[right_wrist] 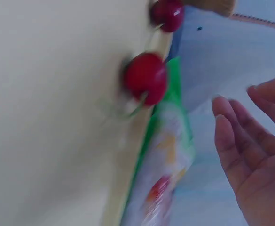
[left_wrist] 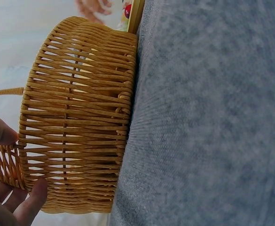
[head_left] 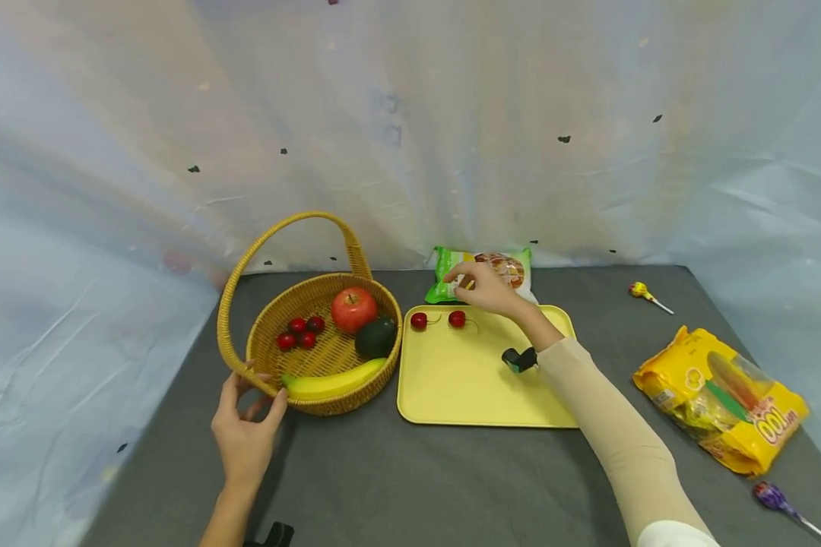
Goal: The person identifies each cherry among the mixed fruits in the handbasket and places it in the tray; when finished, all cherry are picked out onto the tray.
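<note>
My left hand grips the wicker basket where its tall handle meets the rim. In the left wrist view its fingers close around the woven edge. The basket holds a red apple, a dark green avocado, a banana and several cherries. My right hand hovers above the far edge of the yellow tray, fingers loosely bent with nothing between them. Two stemmed cherries, one left and one right, lie on the tray close to that hand.
Behind the tray lies a green and white food packet, partly hidden by my right hand. Over on the right are a yellow snack bag, a yellow lollipop and a purple lollipop. Pale sheeting surrounds the grey table.
</note>
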A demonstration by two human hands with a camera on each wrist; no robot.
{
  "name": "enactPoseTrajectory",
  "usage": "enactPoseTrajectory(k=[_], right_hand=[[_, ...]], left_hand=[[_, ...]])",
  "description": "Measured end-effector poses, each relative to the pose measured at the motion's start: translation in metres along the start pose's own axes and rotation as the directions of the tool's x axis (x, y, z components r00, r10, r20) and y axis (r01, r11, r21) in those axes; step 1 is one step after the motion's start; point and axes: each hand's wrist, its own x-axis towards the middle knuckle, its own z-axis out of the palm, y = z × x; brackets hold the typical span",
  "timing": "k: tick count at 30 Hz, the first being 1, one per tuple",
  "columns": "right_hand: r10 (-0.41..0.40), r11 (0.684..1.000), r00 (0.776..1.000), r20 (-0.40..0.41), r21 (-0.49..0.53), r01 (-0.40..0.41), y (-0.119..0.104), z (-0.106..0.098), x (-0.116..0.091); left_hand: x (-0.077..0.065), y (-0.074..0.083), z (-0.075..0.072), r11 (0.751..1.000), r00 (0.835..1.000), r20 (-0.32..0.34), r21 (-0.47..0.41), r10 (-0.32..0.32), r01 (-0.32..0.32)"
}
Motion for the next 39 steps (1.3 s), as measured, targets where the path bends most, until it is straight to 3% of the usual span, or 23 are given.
enactPoseTrajectory(k=[9,14,19,23,29,35,39], right_hand=[[-0.126,0.985,0.992,-0.004,0.114,0.126,-0.054,0.029,0.052],[-0.178,0.978,0.981,0.081,0.129,0.167,-0.093,0.058,0.088],[-0.154,0.983,0.96,0.234,0.134,0.124,-0.123,0.092,0.113],[-0.142,0.979,0.931,0.335,0.187,0.082,-0.133,0.12,0.127],[-0.075,0.961,0.913,0.402,0.272,-0.041,-0.136,0.153,0.135],[0.014,0.972,0.878,0.478,0.199,-0.124,-0.138,0.173,0.135],[0.055,0.976,0.847,0.529,0.149,-0.157,-0.135,0.18,0.134]], left_hand=[[0.001,-0.001,-0.001,1.0,1.0,0.006,0.008,0.004,-0.005],[0.004,-0.002,-0.004,1.0,1.0,-0.006,0.019,0.001,-0.001],[0.004,-0.001,-0.005,0.998,0.998,0.008,0.028,-0.056,0.056],[0.004,-0.001,-0.006,0.998,0.999,0.01,0.035,-0.047,0.047],[0.004,0.0,-0.006,0.997,0.997,0.014,0.035,-0.073,0.072],[0.004,0.005,-0.006,0.995,0.997,0.007,0.063,-0.081,0.08],[0.006,0.019,-0.003,0.995,0.998,0.001,0.079,-0.063,0.063]])
